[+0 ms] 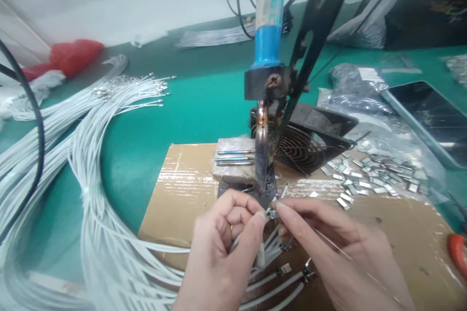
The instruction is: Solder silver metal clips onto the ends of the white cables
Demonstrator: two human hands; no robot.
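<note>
Left hand [228, 248] and right hand [339, 243] pinch a connector [271, 214] (grips nearly closed).

Holds left hand [224, 252] and right hand [346, 248] close together, low in front of the body, with tips turned toward each other but slightly apart. Bends the left fingers [229, 216] inward toward the palm and sets the left thumb [251, 235] near the left index finger [242, 198] in a pinch. Stretches the right thumb [297, 228] and right index finger [310, 205] straighter, pinching at the ends, with the other fingers partly hidden.
</note>
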